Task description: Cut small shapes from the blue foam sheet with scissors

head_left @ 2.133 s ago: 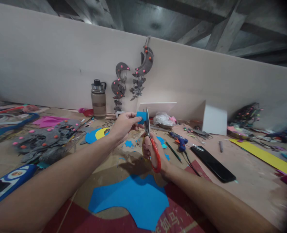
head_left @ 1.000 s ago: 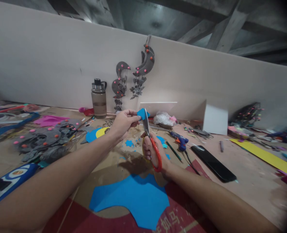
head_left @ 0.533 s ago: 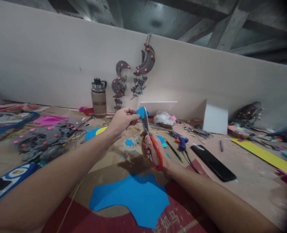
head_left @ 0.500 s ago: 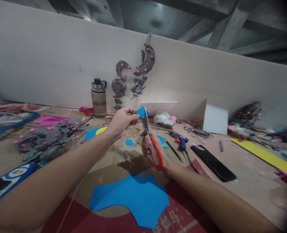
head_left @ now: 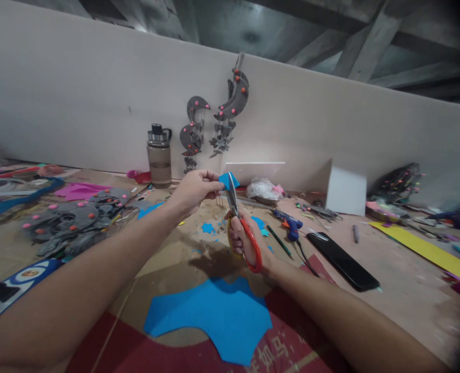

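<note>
The right hand (head_left: 241, 237) is wrapped around red-handled scissors (head_left: 234, 203), blades pointing up and away. Small blue piece (head_left: 224, 179) is right at the blades, beyond that hand, its left edge pinched between the left hand's (head_left: 196, 191) thumb and fingers.

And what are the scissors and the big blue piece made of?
Scissors: blades look like shiny metal, grey and gleaming; the red handle seems plastic, smooth and glossy. Big blue piece: matt, flat, evenly coloured; maybe felt or foam.
</note>
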Action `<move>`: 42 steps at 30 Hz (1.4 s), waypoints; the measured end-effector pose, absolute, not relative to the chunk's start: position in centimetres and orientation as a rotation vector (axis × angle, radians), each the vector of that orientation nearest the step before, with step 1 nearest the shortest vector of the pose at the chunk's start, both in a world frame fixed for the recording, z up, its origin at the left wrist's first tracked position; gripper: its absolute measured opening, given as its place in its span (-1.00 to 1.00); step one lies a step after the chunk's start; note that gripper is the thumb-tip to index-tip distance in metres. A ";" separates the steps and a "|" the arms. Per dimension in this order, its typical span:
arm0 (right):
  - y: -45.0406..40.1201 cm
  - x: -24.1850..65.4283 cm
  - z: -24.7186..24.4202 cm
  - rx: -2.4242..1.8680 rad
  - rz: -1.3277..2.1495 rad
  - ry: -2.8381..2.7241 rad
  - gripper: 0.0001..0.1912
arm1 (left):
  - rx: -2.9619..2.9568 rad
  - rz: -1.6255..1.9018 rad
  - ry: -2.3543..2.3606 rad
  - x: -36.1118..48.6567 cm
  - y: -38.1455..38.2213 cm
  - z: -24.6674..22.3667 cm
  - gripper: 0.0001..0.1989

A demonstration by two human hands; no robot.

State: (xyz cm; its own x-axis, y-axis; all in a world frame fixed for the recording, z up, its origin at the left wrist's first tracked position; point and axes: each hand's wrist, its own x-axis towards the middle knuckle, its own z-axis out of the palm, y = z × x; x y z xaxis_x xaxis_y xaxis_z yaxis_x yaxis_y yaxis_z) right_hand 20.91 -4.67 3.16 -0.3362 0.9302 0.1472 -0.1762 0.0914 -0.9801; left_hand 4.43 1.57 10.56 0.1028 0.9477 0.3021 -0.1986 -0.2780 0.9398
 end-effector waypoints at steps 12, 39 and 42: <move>-5.0 20.6 3.7 -0.868 1.440 -1.390 -0.60 | 1.336 1.351 0.842 4.2 1.3 11.1 -0.85; -5.1 20.6 3.1 -0.811 1.436 -1.335 -0.55 | 1.307 1.288 0.823 4.5 1.0 10.8 -0.82; -5.2 20.6 3.4 -0.805 1.461 -1.330 -0.54 | 1.303 1.298 0.833 4.4 1.3 10.8 -0.84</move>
State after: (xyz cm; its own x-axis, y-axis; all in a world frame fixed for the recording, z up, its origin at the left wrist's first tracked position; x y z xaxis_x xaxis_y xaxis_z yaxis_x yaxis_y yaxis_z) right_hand 20.60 -5.18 3.36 -0.3152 0.9400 0.1308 -0.2183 0.0624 -0.9739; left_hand 4.38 1.26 10.76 0.1635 0.9609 0.2234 -0.1981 -0.1898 0.9616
